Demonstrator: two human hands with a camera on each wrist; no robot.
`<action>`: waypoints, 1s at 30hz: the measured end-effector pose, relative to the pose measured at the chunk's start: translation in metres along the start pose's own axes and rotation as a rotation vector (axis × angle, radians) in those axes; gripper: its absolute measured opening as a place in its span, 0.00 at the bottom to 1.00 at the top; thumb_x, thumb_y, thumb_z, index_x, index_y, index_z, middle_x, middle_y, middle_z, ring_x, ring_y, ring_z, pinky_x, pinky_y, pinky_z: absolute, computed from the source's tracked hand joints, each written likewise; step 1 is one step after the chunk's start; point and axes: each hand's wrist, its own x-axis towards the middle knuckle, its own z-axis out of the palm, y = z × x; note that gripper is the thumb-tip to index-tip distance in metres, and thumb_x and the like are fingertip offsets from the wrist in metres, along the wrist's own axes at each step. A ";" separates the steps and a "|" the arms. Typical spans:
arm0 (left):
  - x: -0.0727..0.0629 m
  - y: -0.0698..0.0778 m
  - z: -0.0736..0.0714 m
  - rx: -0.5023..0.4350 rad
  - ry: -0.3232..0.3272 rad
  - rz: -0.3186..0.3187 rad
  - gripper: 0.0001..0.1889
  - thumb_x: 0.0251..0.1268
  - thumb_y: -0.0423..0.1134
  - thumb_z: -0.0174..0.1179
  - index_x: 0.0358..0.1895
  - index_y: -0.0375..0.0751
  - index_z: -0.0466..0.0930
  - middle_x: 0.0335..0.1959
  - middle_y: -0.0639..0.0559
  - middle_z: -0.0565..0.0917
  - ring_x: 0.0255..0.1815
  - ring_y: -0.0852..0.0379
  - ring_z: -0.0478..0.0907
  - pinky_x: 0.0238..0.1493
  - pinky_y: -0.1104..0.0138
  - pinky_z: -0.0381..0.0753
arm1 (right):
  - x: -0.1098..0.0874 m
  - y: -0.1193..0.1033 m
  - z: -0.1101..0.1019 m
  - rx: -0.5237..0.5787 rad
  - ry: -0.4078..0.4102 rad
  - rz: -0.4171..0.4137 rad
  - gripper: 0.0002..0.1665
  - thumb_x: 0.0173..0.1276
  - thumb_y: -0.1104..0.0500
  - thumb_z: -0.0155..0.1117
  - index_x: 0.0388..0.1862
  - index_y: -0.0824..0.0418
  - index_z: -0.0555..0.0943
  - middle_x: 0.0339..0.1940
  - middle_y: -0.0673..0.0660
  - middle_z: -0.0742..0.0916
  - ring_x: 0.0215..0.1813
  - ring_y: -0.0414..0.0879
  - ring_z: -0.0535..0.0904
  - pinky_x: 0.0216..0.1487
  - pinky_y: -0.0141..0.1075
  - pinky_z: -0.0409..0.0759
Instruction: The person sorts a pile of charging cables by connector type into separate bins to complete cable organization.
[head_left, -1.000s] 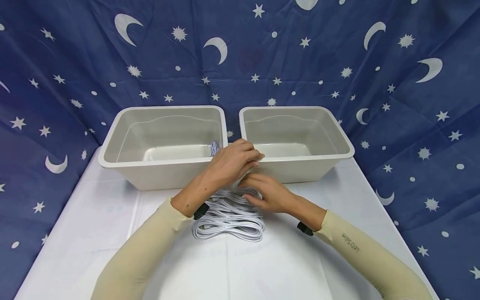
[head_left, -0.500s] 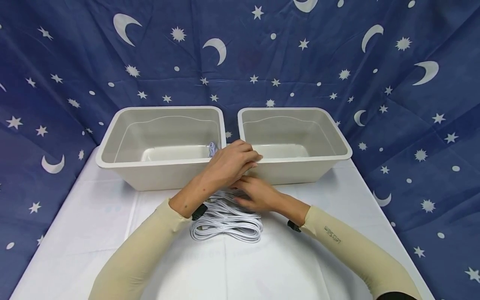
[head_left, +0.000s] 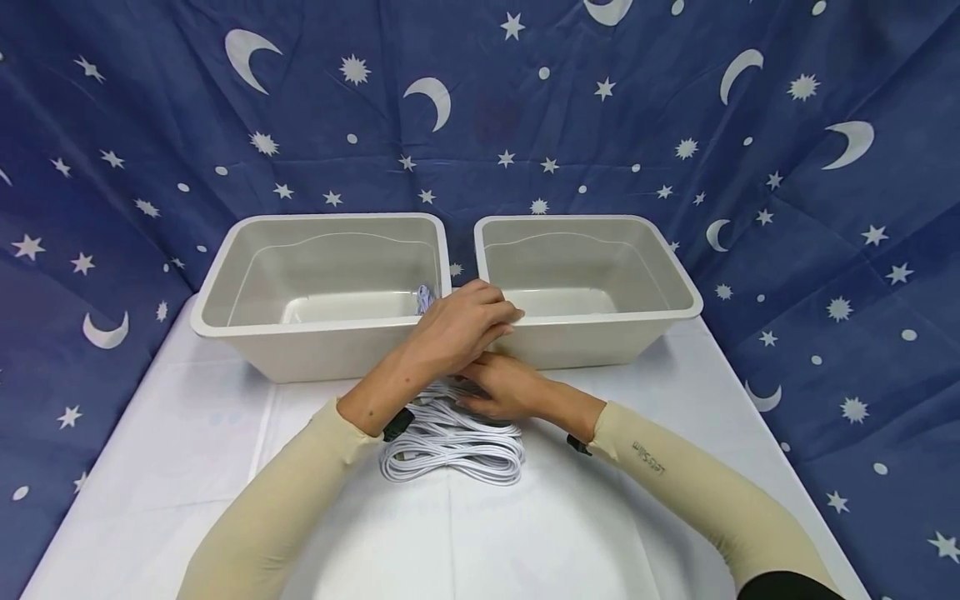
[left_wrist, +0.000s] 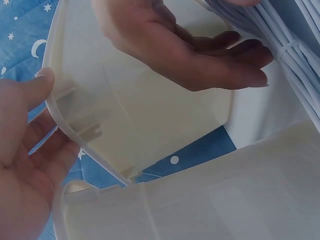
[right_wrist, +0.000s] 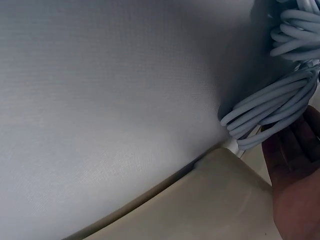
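Right bin (head_left: pixel 585 343) is gripped at its rim (head_left: pixel 600 317) by the left hand (head_left: pixel 467 323), presumably so it's steadied, while white cables (head_left: pixel 453 442) are piled just in front, tho whether any's pinched by the right hand (head_left: pixel 506 387) can't be told.

Narrow gap between left off-white rectangular plastic bin (head_left: pixel 322 354) and right off-white rectangular plastic bin (head_left: pixel 596 343); left hand (head_left: pixel 467 325) blocks near end. Right hand (head_left: pixel 506 386), white coiled cables (head_left: pixel 452 454) also obstruct. White cloth-covered worktop (head_left: pixel 555 533) passable nearer person.
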 end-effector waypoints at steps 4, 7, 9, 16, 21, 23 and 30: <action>0.000 0.000 0.000 -0.001 0.002 0.001 0.11 0.80 0.41 0.63 0.57 0.49 0.90 0.50 0.56 0.87 0.61 0.54 0.78 0.58 0.60 0.82 | 0.003 0.001 0.003 0.010 -0.022 0.001 0.23 0.74 0.50 0.72 0.60 0.63 0.82 0.55 0.55 0.88 0.58 0.49 0.84 0.64 0.44 0.81; 0.000 0.001 0.000 -0.004 0.006 0.005 0.11 0.80 0.41 0.63 0.57 0.49 0.90 0.50 0.56 0.87 0.61 0.54 0.78 0.58 0.60 0.82 | 0.005 0.002 0.005 0.007 -0.042 0.005 0.24 0.74 0.50 0.71 0.62 0.62 0.82 0.56 0.55 0.87 0.59 0.49 0.84 0.65 0.44 0.80; 0.000 0.001 0.000 -0.007 0.011 0.008 0.11 0.79 0.41 0.63 0.57 0.49 0.90 0.49 0.55 0.87 0.60 0.54 0.78 0.57 0.60 0.83 | 0.007 0.002 0.006 0.017 -0.046 0.009 0.24 0.74 0.51 0.72 0.62 0.63 0.82 0.57 0.56 0.87 0.59 0.49 0.84 0.65 0.44 0.80; 0.000 0.000 0.001 -0.016 0.019 0.004 0.11 0.79 0.41 0.63 0.56 0.49 0.90 0.49 0.56 0.87 0.59 0.54 0.78 0.56 0.60 0.83 | 0.012 0.001 0.007 0.046 -0.078 0.021 0.26 0.72 0.51 0.73 0.63 0.62 0.81 0.57 0.55 0.86 0.61 0.49 0.82 0.67 0.44 0.78; -0.001 -0.001 0.001 -0.023 0.025 0.004 0.11 0.79 0.41 0.63 0.56 0.49 0.90 0.49 0.55 0.87 0.59 0.54 0.78 0.55 0.59 0.83 | 0.015 -0.001 0.009 0.034 -0.078 0.019 0.24 0.70 0.54 0.73 0.62 0.61 0.81 0.57 0.54 0.86 0.60 0.48 0.82 0.67 0.44 0.77; -0.001 -0.001 0.001 -0.026 0.023 0.005 0.11 0.79 0.41 0.63 0.57 0.49 0.90 0.49 0.55 0.87 0.59 0.54 0.78 0.56 0.59 0.83 | 0.015 -0.002 0.010 0.031 -0.070 0.025 0.23 0.69 0.55 0.73 0.60 0.60 0.82 0.55 0.53 0.86 0.59 0.47 0.82 0.66 0.43 0.78; 0.000 0.000 0.002 -0.027 0.016 0.009 0.11 0.79 0.40 0.63 0.57 0.48 0.90 0.49 0.55 0.87 0.59 0.54 0.78 0.57 0.59 0.82 | 0.014 -0.003 0.010 0.035 -0.011 0.057 0.22 0.65 0.56 0.74 0.57 0.58 0.82 0.53 0.52 0.87 0.55 0.46 0.82 0.62 0.43 0.80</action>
